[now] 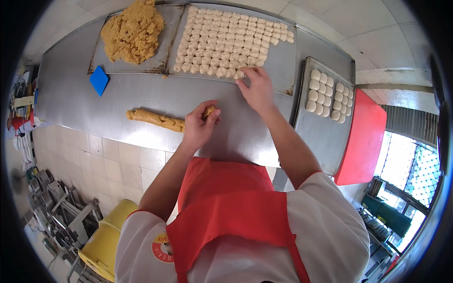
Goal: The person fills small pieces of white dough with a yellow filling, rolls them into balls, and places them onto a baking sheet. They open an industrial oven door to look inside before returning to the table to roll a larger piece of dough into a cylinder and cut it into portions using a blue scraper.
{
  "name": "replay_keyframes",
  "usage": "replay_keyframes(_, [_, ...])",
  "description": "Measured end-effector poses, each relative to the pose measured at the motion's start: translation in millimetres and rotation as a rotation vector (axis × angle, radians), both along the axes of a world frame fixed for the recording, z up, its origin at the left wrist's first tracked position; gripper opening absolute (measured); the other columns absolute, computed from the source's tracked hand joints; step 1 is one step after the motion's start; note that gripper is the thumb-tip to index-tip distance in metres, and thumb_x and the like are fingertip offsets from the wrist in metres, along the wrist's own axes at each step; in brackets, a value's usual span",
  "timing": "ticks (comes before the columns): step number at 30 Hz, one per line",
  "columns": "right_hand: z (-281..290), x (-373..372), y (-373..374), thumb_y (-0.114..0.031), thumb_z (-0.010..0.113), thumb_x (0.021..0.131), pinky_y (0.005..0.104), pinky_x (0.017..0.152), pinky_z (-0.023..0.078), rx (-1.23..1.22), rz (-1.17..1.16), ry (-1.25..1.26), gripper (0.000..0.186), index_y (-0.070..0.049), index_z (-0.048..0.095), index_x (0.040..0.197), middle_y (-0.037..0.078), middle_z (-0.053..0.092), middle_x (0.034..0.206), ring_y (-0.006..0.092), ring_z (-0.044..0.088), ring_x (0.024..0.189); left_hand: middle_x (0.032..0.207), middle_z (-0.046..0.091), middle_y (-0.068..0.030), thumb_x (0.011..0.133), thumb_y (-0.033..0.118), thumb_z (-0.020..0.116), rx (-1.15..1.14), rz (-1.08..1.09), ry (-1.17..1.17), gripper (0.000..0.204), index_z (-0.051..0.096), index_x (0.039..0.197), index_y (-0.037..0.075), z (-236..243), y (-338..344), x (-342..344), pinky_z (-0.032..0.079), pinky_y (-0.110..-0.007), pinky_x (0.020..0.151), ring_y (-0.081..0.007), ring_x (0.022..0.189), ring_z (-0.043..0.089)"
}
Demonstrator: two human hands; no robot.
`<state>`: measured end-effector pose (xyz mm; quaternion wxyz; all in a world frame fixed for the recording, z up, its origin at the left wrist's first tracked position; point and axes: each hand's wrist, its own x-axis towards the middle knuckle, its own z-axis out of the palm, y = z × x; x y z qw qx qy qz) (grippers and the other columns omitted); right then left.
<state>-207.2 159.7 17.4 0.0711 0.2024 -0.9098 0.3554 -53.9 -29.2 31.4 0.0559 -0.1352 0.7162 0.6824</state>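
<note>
My left hand (200, 123) is closed round a small lump of orange-brown dough (208, 111), held above the steel table. Beside it lies a long roll of the same orange-brown dough (155, 119), its right end by my wrist. My right hand (257, 89) reaches to the near edge of a tray (278, 70) packed with rows of small pale dough balls (222, 42). Its thumb and fingertips pinch a pale dough ball (239, 74) at the end of the nearest row. The fingers partly hide that ball.
A large orange-brown dough mound (132, 33) rests on a tray at the far left, near a blue scraper (99, 81). At right, a tray (318, 141) holds smooth white dough pieces, beside a red board (363, 137). A yellow bin (106, 240) stands at lower left.
</note>
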Motion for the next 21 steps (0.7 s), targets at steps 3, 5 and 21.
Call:
replay_keyframes(3, [-14.7,-21.0,-2.1,-0.017,0.08,0.09,0.0463,0.089,0.055,0.287,0.027,0.016,0.027,-0.013,0.077,0.117,0.013,0.071,0.098,0.0337,0.07,0.088,0.108,0.07,-0.0049,0.109,0.018,0.066,0.142,0.044,-0.065,0.029,0.068,0.132,0.0,-1.0,1.2,2.0,0.059,-0.029,0.089,-0.0138,0.095,0.07])
replay_keyframes(5, [-3.6,-8.4,-0.5,-0.02,0.079,0.091,0.0463,0.09,0.054,0.08,-0.044,-0.15,0.025,-0.013,0.077,0.115,0.011,0.072,0.095,0.0324,0.071,0.085,0.108,0.07,-0.0053,0.109,0.018,0.065,0.363,0.085,-0.099,0.028,0.068,0.131,0.001,-1.3,-10.5,9.4,0.059,-0.031,0.092,-0.0153,0.097,0.07])
replay_keyframes(21, [-29.5,141.3,32.0,-0.027,0.071,0.097,0.0586,0.109,0.034,0.446,-0.131,0.211,0.033,-0.016,0.064,0.127,0.011,0.06,0.126,0.0332,0.057,0.118,0.093,0.065,-0.0036,0.111,0.025,0.062,0.86,0.171,-0.369,0.024,0.062,0.124,0.005,-24.9,41.3,55.6,0.054,-0.024,0.067,-0.0116,0.076,0.063])
